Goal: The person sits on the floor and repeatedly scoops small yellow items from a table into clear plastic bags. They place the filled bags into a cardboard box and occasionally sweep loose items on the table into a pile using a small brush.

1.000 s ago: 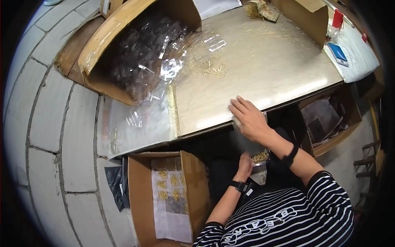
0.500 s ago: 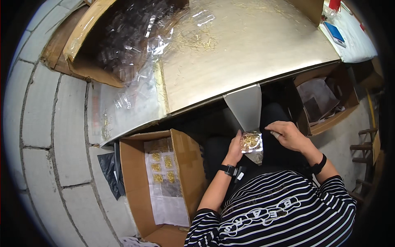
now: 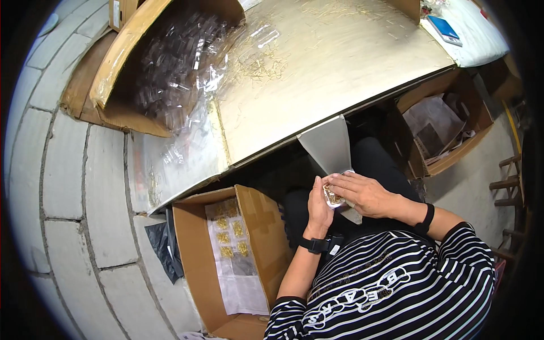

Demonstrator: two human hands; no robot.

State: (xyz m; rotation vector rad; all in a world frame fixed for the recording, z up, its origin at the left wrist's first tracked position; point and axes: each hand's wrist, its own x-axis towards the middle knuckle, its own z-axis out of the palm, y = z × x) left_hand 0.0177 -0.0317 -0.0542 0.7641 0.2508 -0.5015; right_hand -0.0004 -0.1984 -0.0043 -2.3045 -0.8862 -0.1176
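Clear box [image 3: 336,205] w/ shiny gold bits [image 3: 333,196]; L fingers [image 3: 317,187] gripping side, R fingers [image 3: 347,185] atop, grip unclear.

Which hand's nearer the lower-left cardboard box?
Left. The left hand is to the right of the cardboard box; the right hand is farther right, fingers over the small clear case.

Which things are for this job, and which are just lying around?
Seem part of the job:
gold-filled clear case, between left hand and right hand
grey tapered sheet
heaped clear plastic pieces
gold-filled packs

Probably just lying about:
black plastic bag
blue gadget
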